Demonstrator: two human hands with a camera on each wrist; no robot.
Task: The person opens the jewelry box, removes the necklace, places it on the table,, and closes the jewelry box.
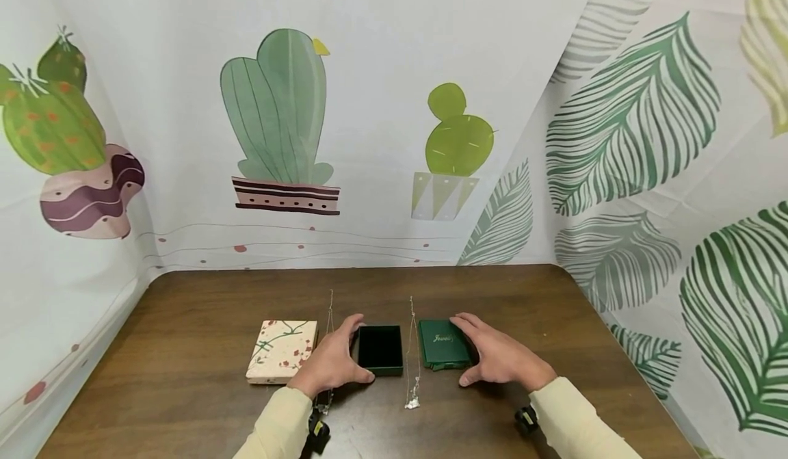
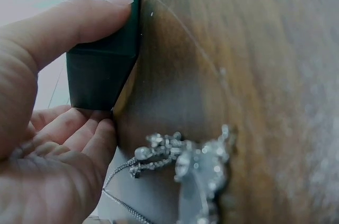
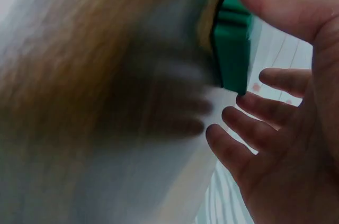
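Note:
In the head view, an open green jewelry box point(image 1: 380, 351) with a dark inside sits mid-table. My left hand point(image 1: 334, 358) grips its left side, thumb at the near edge and fingers toward the far corner. Another green piece, a box lid point(image 1: 444, 344) lettered in gold, lies to the right. Beside that lid is my right hand point(image 1: 497, 353), thumb and fingers spread around its right side; the right wrist view shows the fingers point(image 3: 265, 110) loosely apart. Between the green pieces lies a silver necklace point(image 1: 412, 356). A second necklace point(image 2: 201, 171) lies under my left wrist, partly hidden in the head view.
A cream box point(image 1: 283, 351) with a red floral pattern lies left of my left hand. The brown wooden table point(image 1: 203, 349) ends at a hanging cloth point(image 1: 375, 103) printed with cacti and leaves.

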